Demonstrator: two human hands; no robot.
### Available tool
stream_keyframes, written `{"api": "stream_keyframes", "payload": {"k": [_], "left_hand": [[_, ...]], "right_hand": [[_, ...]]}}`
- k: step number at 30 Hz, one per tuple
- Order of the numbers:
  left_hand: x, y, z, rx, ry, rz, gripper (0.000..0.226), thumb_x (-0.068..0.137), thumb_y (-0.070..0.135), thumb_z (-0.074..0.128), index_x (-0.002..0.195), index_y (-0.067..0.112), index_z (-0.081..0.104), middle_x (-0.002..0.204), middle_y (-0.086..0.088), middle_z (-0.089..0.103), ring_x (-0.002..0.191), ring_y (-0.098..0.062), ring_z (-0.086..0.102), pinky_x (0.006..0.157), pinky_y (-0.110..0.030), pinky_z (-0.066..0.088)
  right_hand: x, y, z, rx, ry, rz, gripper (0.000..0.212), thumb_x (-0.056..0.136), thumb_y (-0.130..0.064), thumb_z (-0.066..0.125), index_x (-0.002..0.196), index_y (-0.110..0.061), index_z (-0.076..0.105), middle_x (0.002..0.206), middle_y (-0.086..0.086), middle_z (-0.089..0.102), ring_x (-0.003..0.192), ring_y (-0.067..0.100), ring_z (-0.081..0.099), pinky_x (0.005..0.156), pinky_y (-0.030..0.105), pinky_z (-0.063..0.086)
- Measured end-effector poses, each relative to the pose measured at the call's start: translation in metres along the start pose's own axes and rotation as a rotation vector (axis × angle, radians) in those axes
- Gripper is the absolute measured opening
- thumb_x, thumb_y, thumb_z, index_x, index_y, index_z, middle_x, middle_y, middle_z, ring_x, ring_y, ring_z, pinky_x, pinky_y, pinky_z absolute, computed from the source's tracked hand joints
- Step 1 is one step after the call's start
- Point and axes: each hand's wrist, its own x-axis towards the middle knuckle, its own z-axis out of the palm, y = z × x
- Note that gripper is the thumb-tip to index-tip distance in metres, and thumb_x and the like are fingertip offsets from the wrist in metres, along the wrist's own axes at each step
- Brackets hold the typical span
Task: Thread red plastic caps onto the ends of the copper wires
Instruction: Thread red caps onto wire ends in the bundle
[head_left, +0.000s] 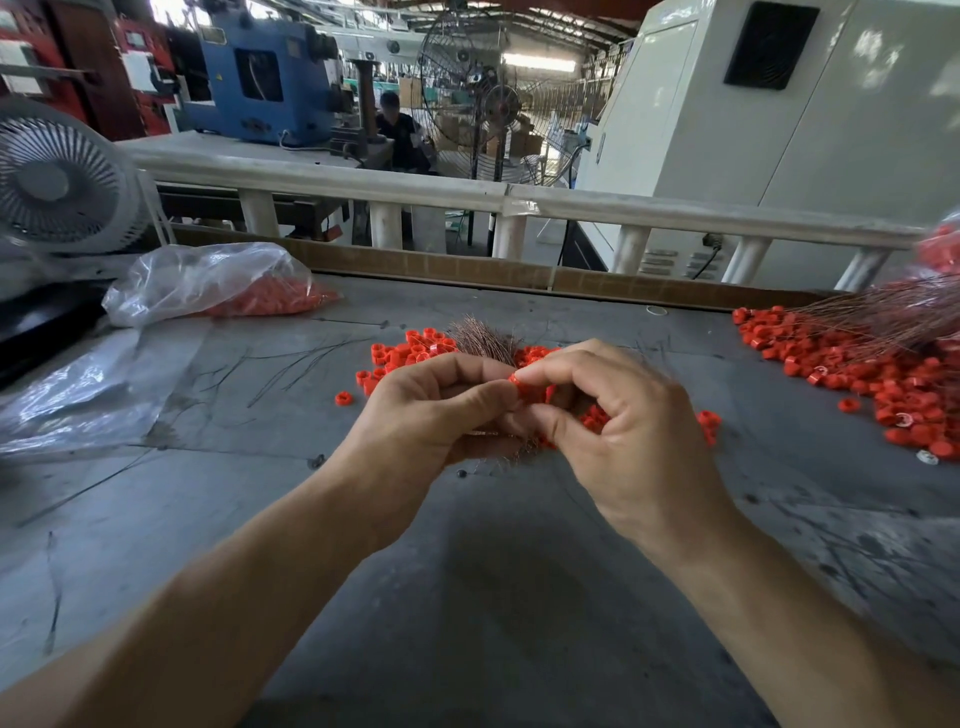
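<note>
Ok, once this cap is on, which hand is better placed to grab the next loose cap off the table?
Probably the right hand: it pinches only the red cap and loose caps lie just beside it, while the left hand grips the copper wires.

Glossy red plastic caps (852, 364), fine coppery wires (483, 338), crinkled clear plastic bag (202, 283), matt grey, perhaps metal, tabletop (493, 571)
</note>
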Motion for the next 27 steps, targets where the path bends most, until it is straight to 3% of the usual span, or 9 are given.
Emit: {"api": "stream_keyframes", "payload": {"k": [3,8,18,23,27], "left_hand": [[-0.0009,-0.0002,0.0018,-0.049,-0.013,-0.041,0.023,0.078,0.021,0.075,0.096,0.007,0.072,0.09,-0.017,0.07,0.084,-0.024,0.069,0.077,-0.031,0.06],[-0.0015,0.0011,0.0031,-0.132,-0.057,-0.125,0.016,0.085,0.018,0.071,0.099,0.009,0.072,0.093,-0.014,0.07,0.085,-0.02,0.067,0.079,-0.031,0.06],[-0.0023,0.0032,0.0027,-0.11,-0.059,-0.127,0.018,0.084,0.021,0.07,0.096,0.007,0.074,0.093,-0.012,0.07,0.082,-0.017,0.066,0.07,-0.027,0.059],[-0.0021,0.0,0.0043,-0.041,-0.023,-0.089,0.021,0.082,0.024,0.07,0.093,0.006,0.073,0.089,-0.014,0.067,0.079,-0.019,0.064,0.069,-0.027,0.058],[-0.0018,-0.0002,0.0049,-0.013,-0.021,-0.082,0.024,0.076,0.027,0.073,0.09,0.008,0.076,0.091,-0.014,0.069,0.081,-0.019,0.063,0.071,-0.028,0.056]], "right_hand": [[-0.0014,-0.0012,0.005,-0.109,0.03,-0.015,0.019,0.081,-0.016,0.085,0.097,-0.019,0.074,0.093,-0.011,0.065,0.087,0.006,0.06,0.078,0.023,0.049],[-0.0029,-0.0008,0.0099,-0.203,0.099,-0.066,0.015,0.082,-0.011,0.08,0.095,-0.016,0.072,0.095,-0.007,0.064,0.09,0.014,0.061,0.077,0.038,0.053],[-0.0027,-0.0004,0.0055,-0.212,0.029,-0.077,0.013,0.088,-0.017,0.077,0.097,-0.018,0.069,0.097,-0.009,0.062,0.092,0.01,0.059,0.08,0.031,0.051],[-0.0026,-0.0031,0.006,-0.253,0.019,-0.07,0.016,0.086,-0.025,0.08,0.095,-0.021,0.067,0.094,-0.012,0.061,0.09,0.01,0.058,0.079,0.031,0.05],[-0.0033,-0.0028,0.007,-0.261,0.041,-0.07,0.013,0.086,-0.021,0.078,0.093,-0.021,0.066,0.093,-0.011,0.06,0.09,0.012,0.058,0.079,0.034,0.051]]}}
